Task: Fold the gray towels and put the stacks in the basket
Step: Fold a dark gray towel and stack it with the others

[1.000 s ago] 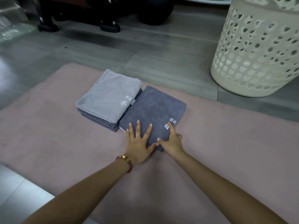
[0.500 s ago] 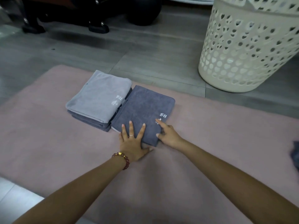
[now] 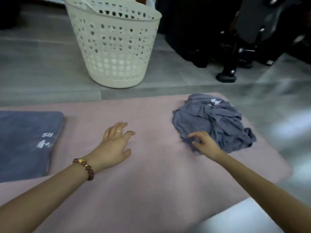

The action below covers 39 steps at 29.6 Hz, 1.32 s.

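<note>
A crumpled gray towel [image 3: 213, 121] lies on the right side of the pink mat [image 3: 151, 174]. My right hand [image 3: 204, 142] is at its near left edge, fingers curled and pinching the cloth. My left hand [image 3: 114, 143] hovers open over the bare mat in the middle, fingers relaxed, holding nothing. A folded dark gray towel [image 3: 25, 143] with a white logo lies flat at the left edge of the view. The cream perforated basket [image 3: 112, 46] stands on the floor beyond the mat, behind my left hand.
Gray tiled floor [image 3: 42, 69] surrounds the mat. Black equipment with legs and feet [image 3: 227, 76] stands at the back right. A white surface [image 3: 244, 219] shows at the bottom right corner.
My view has swung right. Both hands left the folded dark towel; the right hand reached to the crumpled towel and took its edge, the left hand moved to the mat's middle.
</note>
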{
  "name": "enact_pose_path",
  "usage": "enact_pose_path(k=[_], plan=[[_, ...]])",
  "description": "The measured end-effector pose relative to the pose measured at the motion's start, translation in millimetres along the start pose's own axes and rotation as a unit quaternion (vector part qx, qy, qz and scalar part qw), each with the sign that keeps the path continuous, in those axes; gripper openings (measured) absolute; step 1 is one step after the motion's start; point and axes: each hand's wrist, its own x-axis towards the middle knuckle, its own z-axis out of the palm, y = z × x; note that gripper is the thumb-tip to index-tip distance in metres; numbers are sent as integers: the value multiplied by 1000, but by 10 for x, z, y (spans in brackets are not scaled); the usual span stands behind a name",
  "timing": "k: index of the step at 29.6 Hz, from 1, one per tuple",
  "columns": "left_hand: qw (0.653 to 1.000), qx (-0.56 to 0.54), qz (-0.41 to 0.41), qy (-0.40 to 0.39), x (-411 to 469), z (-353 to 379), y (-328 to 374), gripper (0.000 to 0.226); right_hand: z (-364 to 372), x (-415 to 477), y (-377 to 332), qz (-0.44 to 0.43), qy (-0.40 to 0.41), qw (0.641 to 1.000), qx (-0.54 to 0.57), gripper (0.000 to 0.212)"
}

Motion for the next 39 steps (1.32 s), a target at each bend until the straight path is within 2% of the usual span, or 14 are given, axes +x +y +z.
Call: enact_pose_path(k=[4,7,12,16,18,21,24,27,29,31,33,35,37,39], plan=[[984,-22,173,24,395,188,686,60,-440,-222,873,204,197,947,154,51],[977,-24,209,30,429,258,784,51,-470,49,827,207,207,927,235,90],[981,-43,181,62,421,203,633,54,-413,646,625,296,205,921,151,24],[982,-37,168,81,360,163,524,51,-480,717,526,358,221,904,75,49],[980,-36,170,93,310,153,447,46,-619,672,406,336,232,913,-4,58],[980,-45,163,107,268,140,354,42,-733,604,293,259,208,943,-39,30],[979,-52,152,124,264,131,325,53,-548,460,-28,149,229,962,-18,22],[981,-123,118,94,256,111,421,77,-156,112,-777,-47,43,993,97,16],[949,-296,89,65,230,92,513,77,33,-210,-1298,-98,-142,918,357,14],[886,-452,43,99,159,78,587,41,142,-344,-1520,-115,-195,853,471,18],[836,-523,-41,160,29,36,542,13,208,-325,-1481,-138,-136,914,357,51],[804,-546,-113,206,-61,-29,443,25,324,-257,-1155,-150,-129,972,124,80],[763,-570,-166,255,-159,-141,250,30,472,-328,-909,-101,-307,946,11,92],[754,-552,-185,302,-191,-225,110,30,564,-426,-690,-46,-389,920,-21,82]])
